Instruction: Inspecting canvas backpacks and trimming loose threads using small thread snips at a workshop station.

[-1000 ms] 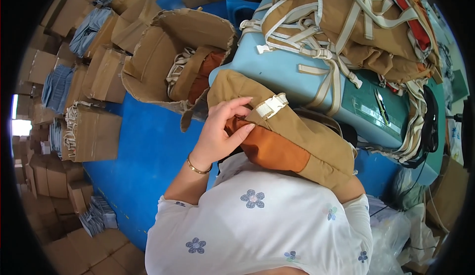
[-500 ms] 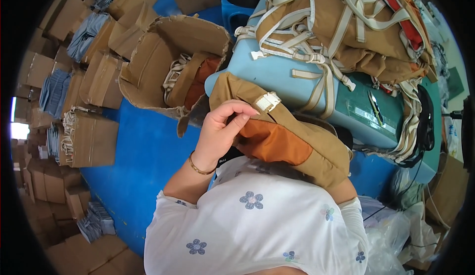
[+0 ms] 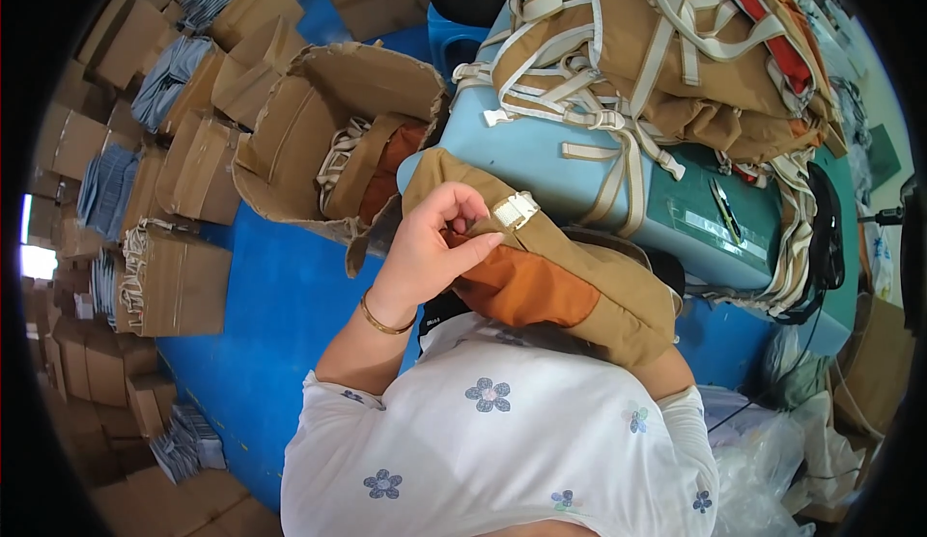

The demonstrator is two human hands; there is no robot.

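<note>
A tan fabric piece with an orange panel (image 3: 526, 286), which looks like part of a bag, lies across my front at the table's near edge. A white buckle (image 3: 516, 210) is fixed to its upper side. My left hand (image 3: 439, 242), with a bangle at the wrist, rests at the fabric's left part, beside the buckle. Its fingers are curled and closed toward the thumb; whatever they pinch is too small to make out. Only my right upper arm (image 3: 672, 373) shows at the fabric's right end; the right hand is hidden behind or inside the fabric.
Tan bags with pale straps (image 3: 666, 44) are heaped on the light blue and green table (image 3: 483, 131). A slim cutting tool (image 3: 724, 211) lies there. At left stands an open carton (image 3: 290, 141) with bag pieces inside. Many cartons line the far left; plastic bags (image 3: 748, 479) lie at lower right.
My left hand has shifted slightly, its fingers curling in more near the buckle. The fabric has moved a little left in the picture, along with the table.
</note>
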